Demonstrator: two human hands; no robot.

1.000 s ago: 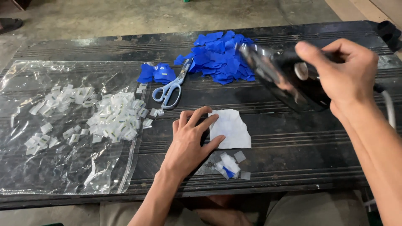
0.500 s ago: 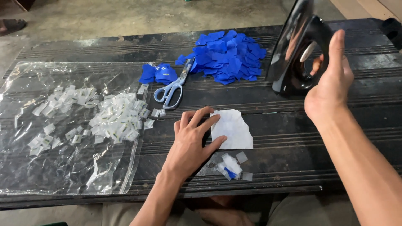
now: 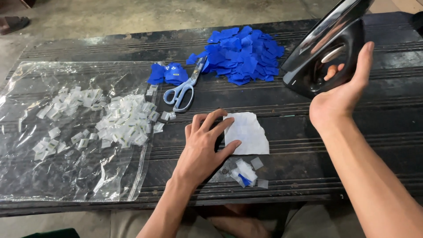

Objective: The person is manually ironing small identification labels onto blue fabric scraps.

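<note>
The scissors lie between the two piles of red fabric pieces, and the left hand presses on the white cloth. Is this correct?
Not quite: the head view shows the fabric pieces are blue, not red. The rest holds. The scissors lie between the small pile and the large one, and the left hand presses on the white cloth.

Soft even daylight, faint shadows, glare on the clear plastic sheet (image 3: pixel 75 132), sharp focus, perhaps slight edge distortion
</note>
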